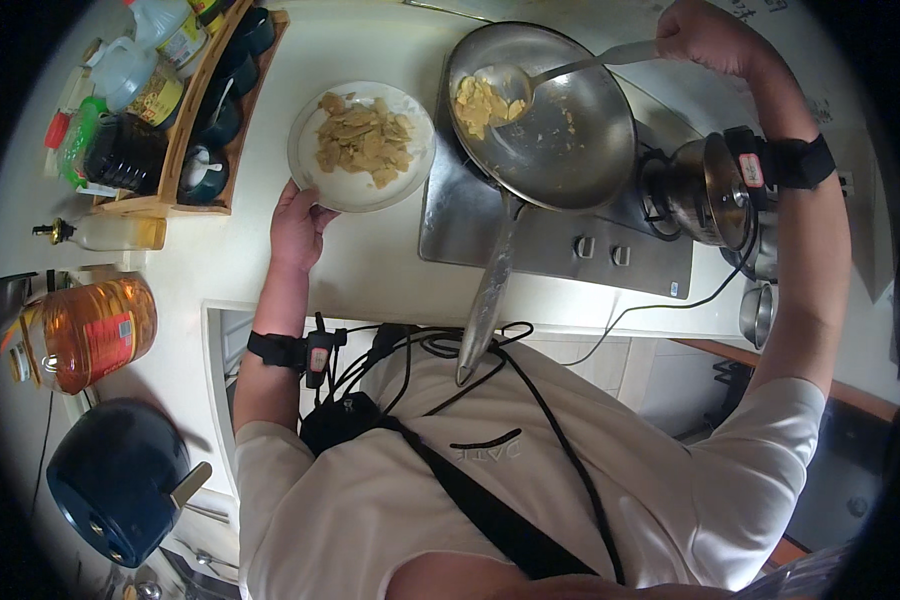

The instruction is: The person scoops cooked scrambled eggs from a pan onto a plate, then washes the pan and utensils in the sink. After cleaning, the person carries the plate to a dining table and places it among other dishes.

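My left hand (300, 225) grips the near rim of a white plate (307, 176), thumb on the edge. Thin yellowish-brown food slices (364, 139) lie heaped on the plate, left of the hob. My right hand (701, 37) is closed around the handle of a metal ladle (506, 90), up at the right. The ladle's bowl is inside a steel wok (570, 169), at its left side, among more yellow slices (480, 109). Small bits of food stick to the wok's inner surface. The wok stands on the hob with its handle pointing towards me.
A gas hob (555, 251) holds a steel pot (709, 187) on the right. Metal bowls (757, 315) stand beyond it. At left are a wooden rack (176, 161) with condiment jars, several bottles, an oil jug (101, 334) and a dark blue air fryer (116, 480). Black cables hang before me.
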A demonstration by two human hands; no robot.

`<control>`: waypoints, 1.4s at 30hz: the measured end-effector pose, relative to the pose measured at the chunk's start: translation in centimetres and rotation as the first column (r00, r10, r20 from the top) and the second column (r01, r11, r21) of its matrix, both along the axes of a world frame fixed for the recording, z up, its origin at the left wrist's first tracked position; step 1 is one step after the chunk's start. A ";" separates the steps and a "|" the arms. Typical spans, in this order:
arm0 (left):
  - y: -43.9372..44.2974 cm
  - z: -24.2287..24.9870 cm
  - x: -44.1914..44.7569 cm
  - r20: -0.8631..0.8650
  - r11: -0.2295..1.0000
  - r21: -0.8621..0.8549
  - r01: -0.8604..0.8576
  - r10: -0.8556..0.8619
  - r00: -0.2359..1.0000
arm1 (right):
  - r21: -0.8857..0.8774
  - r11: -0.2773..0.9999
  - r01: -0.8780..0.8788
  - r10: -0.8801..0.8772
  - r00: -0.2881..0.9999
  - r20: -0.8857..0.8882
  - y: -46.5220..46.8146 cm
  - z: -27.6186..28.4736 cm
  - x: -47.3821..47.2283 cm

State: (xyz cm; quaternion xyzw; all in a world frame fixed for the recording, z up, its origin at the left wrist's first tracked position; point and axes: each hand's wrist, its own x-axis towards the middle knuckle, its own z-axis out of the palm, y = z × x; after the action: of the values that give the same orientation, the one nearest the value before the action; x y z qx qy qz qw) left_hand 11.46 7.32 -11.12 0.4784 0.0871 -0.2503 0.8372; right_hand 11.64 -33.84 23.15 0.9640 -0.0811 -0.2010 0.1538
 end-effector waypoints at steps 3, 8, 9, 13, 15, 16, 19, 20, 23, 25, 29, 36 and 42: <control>-0.1 -0.2 -0.2 -0.011 1.000 -0.028 0.003 -0.004 1.000 | 0.016 0.999 -0.033 0.034 0.999 -0.040 1.9 0.6 -0.2; -0.3 -0.6 -0.3 -0.010 0.999 -0.015 0.048 -0.048 0.999 | 0.282 0.956 -0.079 0.069 0.997 0.044 0.0 -0.5 -1.0; -0.3 -0.7 -0.3 -0.010 0.998 -0.027 0.057 -0.057 0.998 | 0.294 0.954 -0.059 0.052 0.998 0.033 -0.5 -0.5 -1.2; -0.1 -0.9 -0.5 0.004 0.993 -0.059 0.098 -0.098 0.995 | 0.393 0.920 -0.007 -0.005 1.000 0.030 -1.4 0.2 -1.6; 0.0 -0.9 -0.5 0.015 0.992 -0.048 0.114 -0.113 0.993 | 0.408 0.911 0.059 -0.078 0.996 0.031 -1.3 0.9 -1.7; 0.0 -0.9 -0.6 0.018 0.992 -0.031 0.120 -0.119 0.993 | 0.407 0.911 0.057 -0.066 0.998 0.007 -1.1 1.3 -1.7; -0.1 -0.8 -0.5 0.048 0.992 0.002 0.124 -0.124 0.991 | 0.398 0.917 0.018 -0.008 1.000 -0.029 -0.8 2.7 -1.5; -0.1 -0.7 -0.5 0.061 0.991 0.024 0.130 -0.131 0.989 | 0.391 0.920 -0.012 0.021 1.000 -0.019 -0.7 3.3 -1.5; -0.2 -0.4 -0.5 0.022 0.993 0.025 0.116 -0.117 0.993 | 0.366 0.930 0.041 -0.054 0.998 0.025 -0.2 5.1 -1.4; -0.1 -0.2 -0.7 0.009 0.993 -0.008 0.120 -0.120 0.993 | 0.257 0.966 0.012 -0.020 0.999 0.031 0.6 5.8 -1.2; 0.0 -0.2 -0.7 0.015 0.990 -0.048 0.131 -0.130 0.991 | 0.126 0.992 0.006 -0.024 0.989 0.146 3.5 6.7 -1.6; 0.2 -1.8 -0.8 -0.003 0.989 -0.059 0.135 -0.136 0.991 | 0.225 0.973 0.055 -0.084 0.989 0.120 8.0 6.3 -2.5; 0.9 -1.8 -1.0 -0.011 0.992 -0.071 0.106 -0.107 0.994 | 0.283 0.958 0.033 -0.068 0.991 0.116 10.8 4.0 -5.4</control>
State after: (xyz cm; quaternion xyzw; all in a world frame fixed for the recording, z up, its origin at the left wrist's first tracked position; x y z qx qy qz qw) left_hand 10.46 8.17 -12.91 0.4505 0.0589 -0.3010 0.8384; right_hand 6.25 -23.07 27.12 0.9844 -0.0858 -0.1537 0.0050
